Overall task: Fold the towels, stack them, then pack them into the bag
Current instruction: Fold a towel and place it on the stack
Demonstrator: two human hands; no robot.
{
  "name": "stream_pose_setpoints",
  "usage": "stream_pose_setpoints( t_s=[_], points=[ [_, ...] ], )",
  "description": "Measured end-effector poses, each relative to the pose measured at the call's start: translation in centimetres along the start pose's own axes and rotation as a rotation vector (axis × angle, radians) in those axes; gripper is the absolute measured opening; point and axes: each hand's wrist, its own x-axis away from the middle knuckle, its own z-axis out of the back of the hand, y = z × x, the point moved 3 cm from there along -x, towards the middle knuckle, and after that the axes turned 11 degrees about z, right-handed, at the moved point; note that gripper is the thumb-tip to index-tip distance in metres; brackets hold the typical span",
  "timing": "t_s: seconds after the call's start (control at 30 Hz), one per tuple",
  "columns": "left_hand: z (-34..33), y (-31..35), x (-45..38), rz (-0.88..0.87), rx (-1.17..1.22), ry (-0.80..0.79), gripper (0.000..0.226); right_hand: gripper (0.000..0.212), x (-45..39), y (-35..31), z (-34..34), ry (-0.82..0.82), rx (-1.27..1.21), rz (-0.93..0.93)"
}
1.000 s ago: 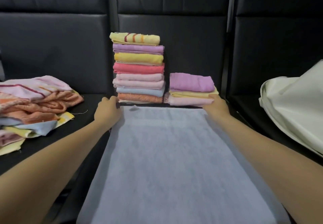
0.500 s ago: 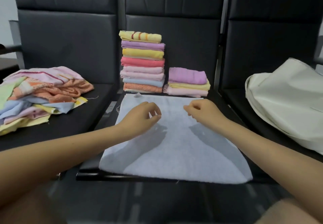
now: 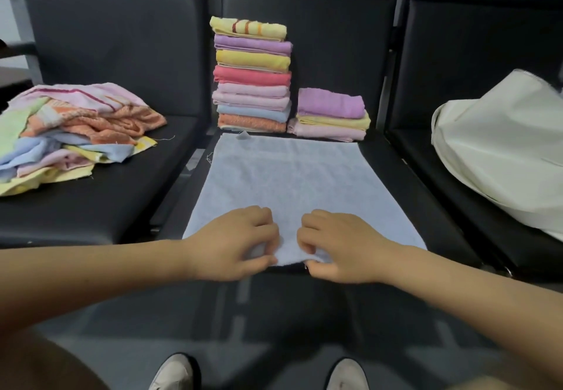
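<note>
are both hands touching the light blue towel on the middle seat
Touching. The head view shows the left hand and the right hand side by side at the near edge of the light blue towel, fingers pinching the fabric there.

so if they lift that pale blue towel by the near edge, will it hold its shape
Probably not. The blue towel lies thin and flat on the seat, and its near edge already puckers under the left hand and right hand, so it should droop. It looks light. The tall stack behind might tip if nudged.
</note>
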Motion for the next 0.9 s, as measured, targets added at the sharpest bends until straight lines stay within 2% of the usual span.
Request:
stream_pose_setpoints(
  t_s=[0.13,0.2,0.27,0.37,0.4,0.47,0.53,0.67,0.73,0.83,0.9],
  points=[
    [-0.4,0.2,-0.2,-0.013,-0.152,0.037,0.032,0.019,-0.7,0.5,0.7,-0.021,-0.144,-0.114],
    [-0.4,0.1,-0.6,0.058,-0.11,0.046,0.027,0.021,-0.8,1.0,1.4,0.033,-0.31,-0.222],
    [0.0,-0.2,-1.1,0.185,0.011,0.022,0.031,0.026,-0.8,1.2,1.9,0.07,-0.398,-0.301],
    [0.9,-0.7,-2.0,0.293,0.111,0.024,0.031,0.032,-1.2,1.2,2.1,-0.07,-0.232,-0.363],
    [1.4,-0.9,-2.3,0.309,0.098,0.039,0.03,0.03,-1.6,1.3,2.3,-0.127,-0.132,-0.382],
    [2.3,-1.3,-3.1,0.317,0.019,0.08,0.035,0.022,-2.1,2.1,3.0,-0.138,-0.038,-0.442],
    [3.4,-1.9,-4.0,0.323,-0.095,0.118,0.034,0.019,-2.1,3.7,4.0,-0.099,-0.002,-0.526],
    [5.9,-3.6,-5.7,0.31,-0.354,0.151,0.032,0.033,-0.8,7.8,5.7,-0.013,-0.039,-0.689],
    [6.5,-5.0,-6.2,0.335,-0.415,0.13,0.037,0.028,0.2,9.9,5.8,0.055,-0.075,-0.767],
    [7.0,-7.5,-6.6,0.411,-0.431,0.086,0.038,0.025,1.6,12.8,5.5,0.227,-0.208,-0.895],
    [7.3,-8.9,-6.5,0.521,-0.319,0.076,0.04,0.029,2.3,13.3,5.6,0.401,-0.385,-0.961]
  ],
)
